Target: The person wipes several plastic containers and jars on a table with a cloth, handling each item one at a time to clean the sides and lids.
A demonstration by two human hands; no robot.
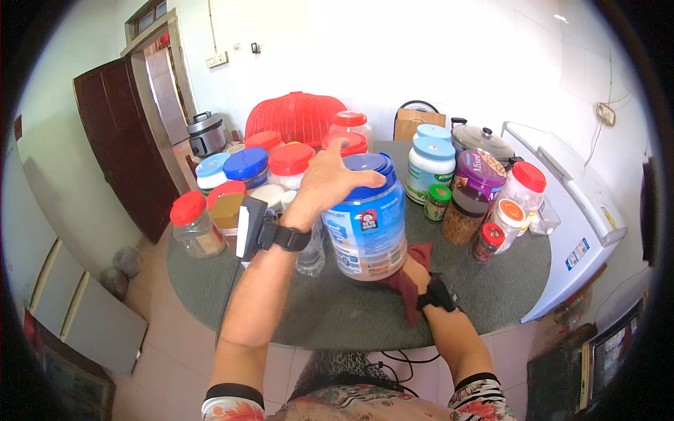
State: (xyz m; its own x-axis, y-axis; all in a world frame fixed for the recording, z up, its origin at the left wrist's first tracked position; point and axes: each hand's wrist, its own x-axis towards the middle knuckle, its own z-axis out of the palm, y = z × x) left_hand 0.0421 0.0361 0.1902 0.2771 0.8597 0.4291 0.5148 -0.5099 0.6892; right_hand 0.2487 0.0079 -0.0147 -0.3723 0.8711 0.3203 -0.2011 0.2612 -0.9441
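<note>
A large plastic jar (365, 235) with a blue label and blue lid (371, 164) is in front of me, tilted slightly and held above or at the table. My left hand (328, 178) grips it from above, thumb and fingers spread around the lid. At the jar's base is my right hand (415, 272), closed on a dark red cloth (413, 298) that presses against the lower side; its fingertips are hidden behind the jar. Left of the jar stand red-lidded jars (191, 217) and a blue-lidded tub (246, 165).
Several containers stand right on the round dark table (337, 323): light-blue-lidded tubs (430, 165), a purple-lidded jar (477, 172), a small green-lidded jar (437, 200). Behind are a red basket cover (295, 116) and lidded pot (484, 140). A white freezer (576, 224) borders the right side.
</note>
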